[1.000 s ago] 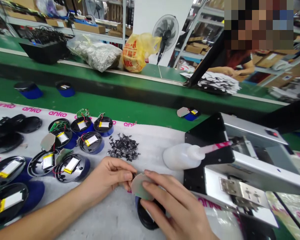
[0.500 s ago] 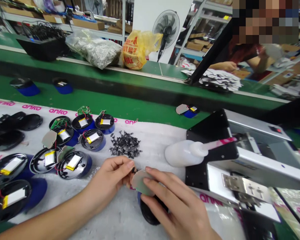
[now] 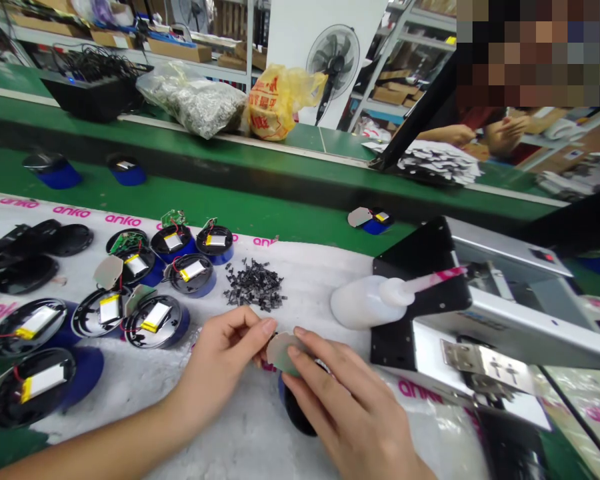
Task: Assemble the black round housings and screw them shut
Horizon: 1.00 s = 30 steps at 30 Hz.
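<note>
My left hand [image 3: 225,357] pinches a tiny black part at the edge of a round greyish disc [image 3: 283,352]. My right hand [image 3: 347,410] grips that disc with thumb and fingers above a black round housing [image 3: 296,408] with a blue rim on the white foam sheet [image 3: 240,440]. A heap of small black clips [image 3: 255,290] lies just beyond my hands. Several open round housings with batteries [image 3: 153,319] sit to the left.
A white squeeze bottle [image 3: 367,301] lies against a grey and black machine [image 3: 480,327] at the right. Beyond runs a green conveyor [image 3: 260,213] carrying blue units [image 3: 375,220]. Plastic bags [image 3: 275,100], a fan and another person's hands [image 3: 500,133] are at the back.
The view has shifted a little. Both hands stay on the disc; my left fingers have moved slightly up at its left edge.
</note>
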### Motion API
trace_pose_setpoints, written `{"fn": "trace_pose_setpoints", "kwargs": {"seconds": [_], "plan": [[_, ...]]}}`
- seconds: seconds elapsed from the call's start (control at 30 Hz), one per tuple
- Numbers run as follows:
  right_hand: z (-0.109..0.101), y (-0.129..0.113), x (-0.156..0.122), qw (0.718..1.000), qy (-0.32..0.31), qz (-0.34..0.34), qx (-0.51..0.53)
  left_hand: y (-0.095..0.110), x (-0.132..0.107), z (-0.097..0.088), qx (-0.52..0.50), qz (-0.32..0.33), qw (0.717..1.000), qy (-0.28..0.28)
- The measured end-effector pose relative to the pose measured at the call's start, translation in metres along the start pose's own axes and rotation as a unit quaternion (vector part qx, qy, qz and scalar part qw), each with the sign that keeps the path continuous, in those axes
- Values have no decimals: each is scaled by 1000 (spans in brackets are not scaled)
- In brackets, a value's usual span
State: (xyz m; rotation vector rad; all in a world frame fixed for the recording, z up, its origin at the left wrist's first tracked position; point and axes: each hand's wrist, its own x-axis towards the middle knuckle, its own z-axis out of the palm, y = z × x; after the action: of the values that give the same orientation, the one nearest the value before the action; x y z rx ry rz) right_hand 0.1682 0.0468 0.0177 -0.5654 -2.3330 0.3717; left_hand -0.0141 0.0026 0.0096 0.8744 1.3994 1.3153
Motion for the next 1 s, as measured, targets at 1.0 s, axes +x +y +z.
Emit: {"fn": "trace_pose_setpoints", "kwargs": {"seconds": [1.0], "plan": [[-18, -37, -64, 987, 2, 151, -48, -1, -11, 9, -48, -187, 931, -308]]}}
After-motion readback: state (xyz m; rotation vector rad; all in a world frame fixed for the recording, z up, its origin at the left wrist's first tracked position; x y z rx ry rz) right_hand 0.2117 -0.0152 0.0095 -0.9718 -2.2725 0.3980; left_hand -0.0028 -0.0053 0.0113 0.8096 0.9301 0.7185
